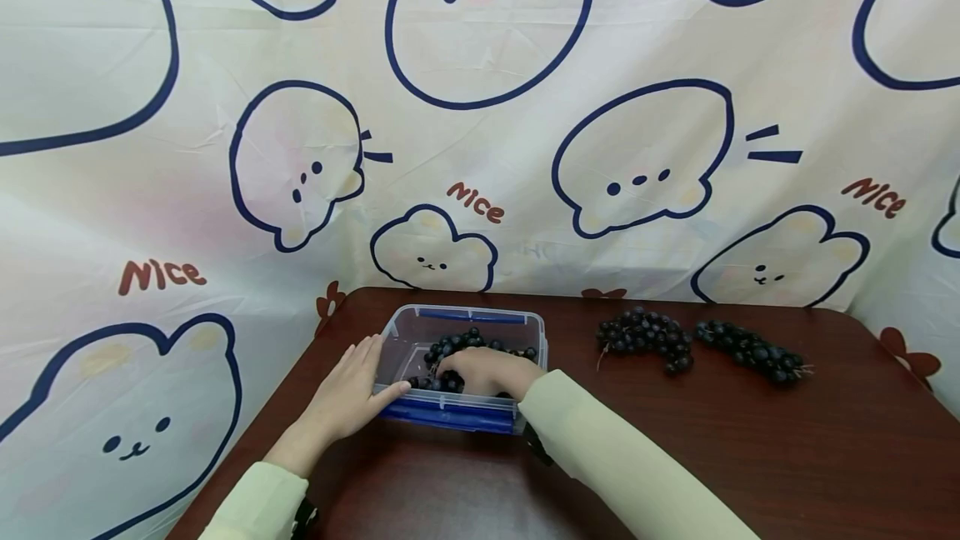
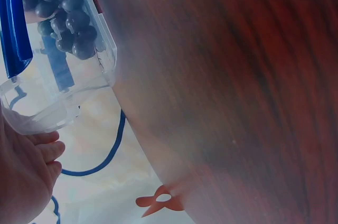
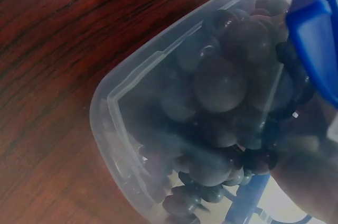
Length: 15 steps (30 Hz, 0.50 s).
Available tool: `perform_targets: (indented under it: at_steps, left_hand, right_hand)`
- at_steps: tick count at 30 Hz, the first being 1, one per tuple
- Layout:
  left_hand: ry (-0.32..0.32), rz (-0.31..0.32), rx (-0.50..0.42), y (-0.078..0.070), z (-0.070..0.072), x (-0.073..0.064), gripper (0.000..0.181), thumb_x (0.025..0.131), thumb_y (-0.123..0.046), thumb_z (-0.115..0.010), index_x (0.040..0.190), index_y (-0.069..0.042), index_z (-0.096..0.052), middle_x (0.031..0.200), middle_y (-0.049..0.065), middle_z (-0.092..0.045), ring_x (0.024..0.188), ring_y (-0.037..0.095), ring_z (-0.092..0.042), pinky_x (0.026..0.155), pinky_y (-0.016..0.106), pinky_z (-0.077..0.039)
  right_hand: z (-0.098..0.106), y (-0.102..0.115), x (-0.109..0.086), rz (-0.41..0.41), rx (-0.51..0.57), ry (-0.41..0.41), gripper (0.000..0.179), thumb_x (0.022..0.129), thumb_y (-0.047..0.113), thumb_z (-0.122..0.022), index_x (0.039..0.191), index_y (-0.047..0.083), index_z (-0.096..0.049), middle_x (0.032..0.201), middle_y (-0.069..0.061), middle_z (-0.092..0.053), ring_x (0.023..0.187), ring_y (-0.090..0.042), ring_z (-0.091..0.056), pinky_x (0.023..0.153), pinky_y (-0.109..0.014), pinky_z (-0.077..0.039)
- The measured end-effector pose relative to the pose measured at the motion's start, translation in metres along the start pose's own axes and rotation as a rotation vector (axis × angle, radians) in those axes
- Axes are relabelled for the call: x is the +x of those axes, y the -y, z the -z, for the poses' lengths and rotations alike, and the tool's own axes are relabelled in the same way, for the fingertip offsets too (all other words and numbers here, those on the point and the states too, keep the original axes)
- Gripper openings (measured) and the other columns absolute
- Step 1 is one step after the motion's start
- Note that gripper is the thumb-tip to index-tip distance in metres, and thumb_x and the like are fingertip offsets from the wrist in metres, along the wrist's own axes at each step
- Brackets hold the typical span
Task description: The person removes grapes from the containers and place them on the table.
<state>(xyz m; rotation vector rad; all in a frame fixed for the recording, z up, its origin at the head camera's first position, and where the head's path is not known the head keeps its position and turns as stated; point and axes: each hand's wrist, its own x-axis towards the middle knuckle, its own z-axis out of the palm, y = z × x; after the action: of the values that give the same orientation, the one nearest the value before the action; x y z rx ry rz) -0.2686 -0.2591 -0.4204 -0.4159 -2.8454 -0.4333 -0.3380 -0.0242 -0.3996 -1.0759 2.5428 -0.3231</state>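
A clear plastic box (image 1: 450, 416) with blue clips sits on the table, holding bunches of dark grapes (image 1: 453, 344). My right hand (image 1: 491, 369) reaches down inside it with fingers curled at a grape bunch, a bit of stem showing beside the fingertips. Part of that hand shows dimly behind the box wall in the right wrist view, next to dark grapes (image 3: 219, 84). My left hand (image 1: 341, 398) rests with fairly straight fingers along the box's left side, thumb at the near rim. In the left wrist view its fingers (image 2: 50, 150) lie against a box corner.
Two more bunches lie on the brown table (image 1: 750, 457) to the right of the box: a curved bunch (image 1: 647, 336) and a longer bunch (image 1: 750, 350) beside it. A printed cloth (image 1: 465, 148) hangs behind the table and along its sides.
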Motion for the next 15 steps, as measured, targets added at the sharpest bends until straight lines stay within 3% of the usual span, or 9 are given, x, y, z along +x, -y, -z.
perform_targets:
  at_steps: [9, 15]
  left_hand:
    - [0.010, 0.004, 0.003, -0.001, 0.001, -0.002, 0.092, 0.091, -0.059, -0.055, 0.147, 0.009, -0.028, 0.150, 0.029, -0.031, 0.139, 0.044, -0.027, 0.113, 0.057, -0.016]
    - [0.004, 0.003, 0.009, -0.002, 0.002, -0.001, 0.092, 0.091, -0.058, -0.056, 0.147, 0.010, -0.029, 0.150, 0.029, -0.031, 0.139, 0.043, -0.027, 0.113, 0.056, -0.016]
  right_hand:
    - [0.007, 0.001, -0.008, 0.028, 0.021, -0.034, 0.045, 0.088, 0.028, -0.073, 0.131, 0.028, -0.059, 0.135, 0.005, -0.054, 0.124, -0.017, -0.051, 0.098, -0.039, -0.046]
    - [0.016, 0.004, -0.014, 0.029, 0.008, -0.073, 0.053, 0.085, 0.011, -0.074, 0.132, 0.028, -0.058, 0.133, 0.003, -0.056, 0.109, -0.013, -0.057, 0.083, -0.031, -0.049]
